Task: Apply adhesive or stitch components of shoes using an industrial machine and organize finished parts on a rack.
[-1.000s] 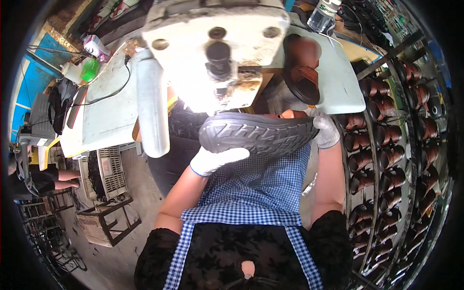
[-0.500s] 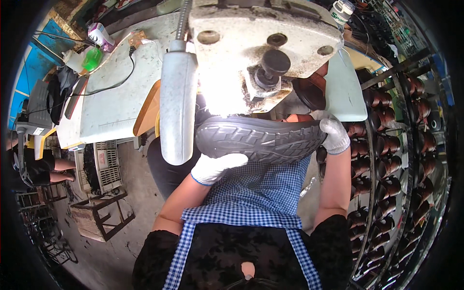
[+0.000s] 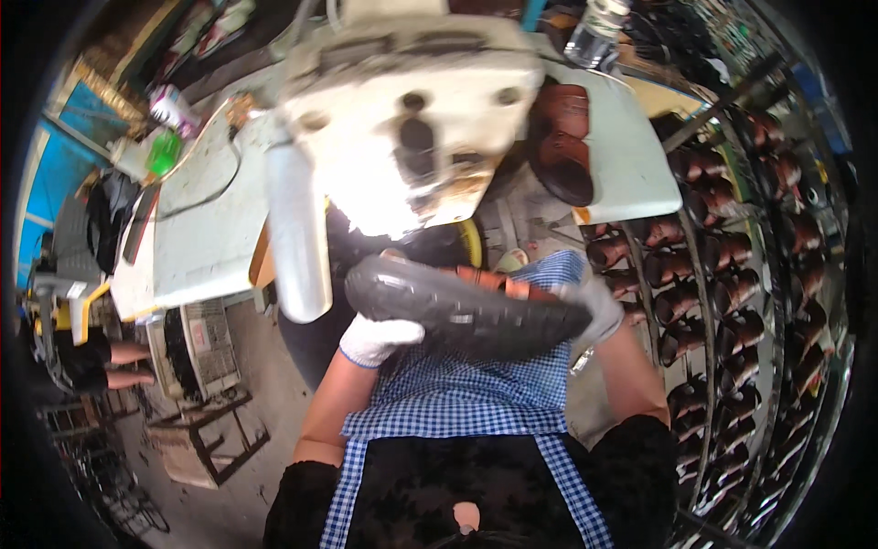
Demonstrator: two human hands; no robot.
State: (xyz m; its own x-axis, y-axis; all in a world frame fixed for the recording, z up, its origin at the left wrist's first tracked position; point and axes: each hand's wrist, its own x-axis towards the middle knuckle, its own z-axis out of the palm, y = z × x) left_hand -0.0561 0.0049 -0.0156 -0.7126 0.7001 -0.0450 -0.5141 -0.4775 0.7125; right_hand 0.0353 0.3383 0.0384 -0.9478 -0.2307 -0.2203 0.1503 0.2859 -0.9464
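In front of my apron I hold a shoe (image 3: pixel 471 313), its black treaded sole turned toward me and slightly blurred. Part of its brown upper shows along the far edge. My left hand (image 3: pixel 382 339), in a white glove, grips the left end from below, with the thumb against the sole. My right hand (image 3: pixel 596 306), also gloved and smeared by motion, closes round the right end. Fingers behind the shoe are mostly hidden. Just beyond it stands a pale machine head (image 3: pixel 412 82) with a bright glare at its lower part; the shoe is apart from it.
Another brown shoe (image 3: pixel 562 146) lies on the pale worktop (image 3: pixel 631 156) at right. Racks (image 3: pixel 700 302) full of brown shoes stand to my right. A grey cylindrical guard (image 3: pixel 298 238) hangs at the machine's left. A stool (image 3: pixel 206 439) stands at lower left, near a person's legs (image 3: pixel 128 364).
Both hands have drawn the shoe toward me and slightly left, away from the machine head. The shoe's right end has dipped. The view has shifted, uncovering the other brown shoe on the worktop.
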